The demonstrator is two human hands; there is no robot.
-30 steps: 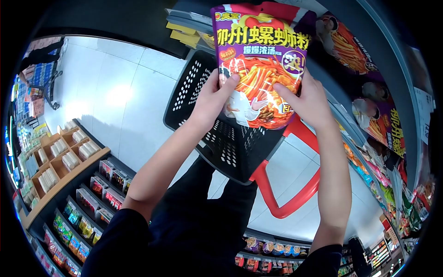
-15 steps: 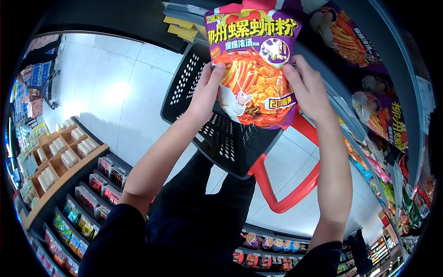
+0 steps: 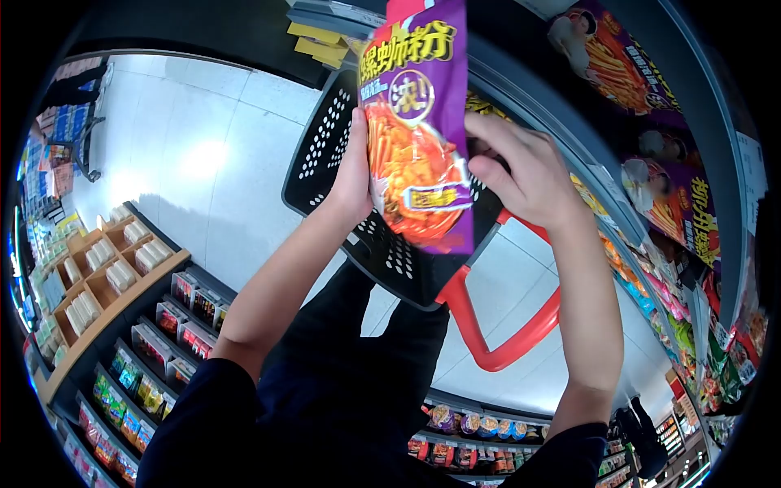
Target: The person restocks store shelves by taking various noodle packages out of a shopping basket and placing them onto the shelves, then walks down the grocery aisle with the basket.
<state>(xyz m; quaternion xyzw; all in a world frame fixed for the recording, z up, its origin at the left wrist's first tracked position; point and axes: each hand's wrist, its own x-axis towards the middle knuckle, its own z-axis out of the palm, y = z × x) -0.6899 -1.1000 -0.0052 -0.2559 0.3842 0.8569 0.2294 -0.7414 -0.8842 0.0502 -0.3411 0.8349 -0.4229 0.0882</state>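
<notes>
A purple and red packet of instant noodles (image 3: 419, 154) is held upright over the shopping basket (image 3: 325, 138), turned partly edge-on. My left hand (image 3: 355, 175) grips the packet by its left side, with most fingers hidden behind it. By the packet's right edge, my right hand (image 3: 525, 171) has its fingers loosely bent and thumb apart, with nothing seen between them. The black basket has round holes and a red handle (image 3: 504, 354).
Shelves of similar purple packets (image 3: 622, 61) rise close on the right. A wooden compartment rack (image 3: 102, 272) and racks of small packaged goods (image 3: 154, 350) stand at lower left. Pale tiled floor (image 3: 220, 163) lies beyond the basket. A cart (image 3: 81, 146) is at far left.
The packet has turned from facing me to partly edge-on and shifted slightly left. My right hand has come off its right edge, while my left hand keeps its hold.
</notes>
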